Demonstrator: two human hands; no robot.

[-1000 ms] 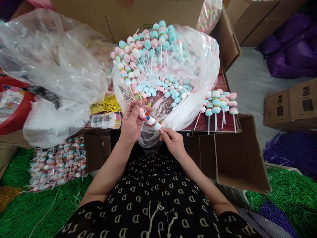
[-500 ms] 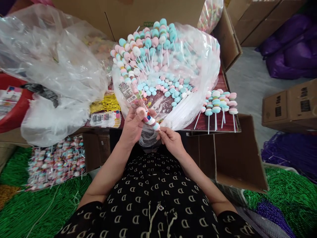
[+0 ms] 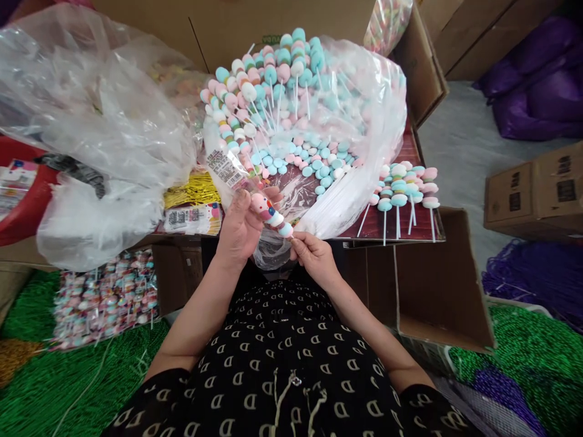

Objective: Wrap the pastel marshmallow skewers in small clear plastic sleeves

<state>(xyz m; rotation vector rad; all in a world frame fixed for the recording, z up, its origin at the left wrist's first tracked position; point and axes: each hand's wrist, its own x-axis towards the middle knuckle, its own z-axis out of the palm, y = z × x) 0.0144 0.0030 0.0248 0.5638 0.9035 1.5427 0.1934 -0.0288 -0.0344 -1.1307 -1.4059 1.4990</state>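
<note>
Between my hands is a candy skewer [image 3: 276, 223] of pink, white, brown and pale blue pieces, tilted down to the right. Its upper part lies inside a clear printed plastic bag [image 3: 231, 173] with a label and barcode. My left hand [image 3: 242, 226] grips the bag around the skewer's upper end, thumb on the near side and fingertips showing beyond it. At the lower blue piece, my right hand [image 3: 312, 255] pinches the skewer's end; the stick itself is hidden by the fingers. Just beyond my hands, loose pink and blue candies [image 3: 325, 170] lie on a large plastic sheet.
More candy skewers [image 3: 285, 67] are heaped at the back, and several [image 3: 405, 185] lie at the table's right edge. White sticks [image 3: 332, 209] lie in a bundle. Left are yellow twist ties [image 3: 194, 189], flat printed bags [image 3: 191, 218] and packed skewers [image 3: 107, 294]. An open carton [image 3: 437, 285] stands right.
My left thumb has moved left off the front of the skewer, so more of its pink top shows through the bag. My right hand has barely moved.
</note>
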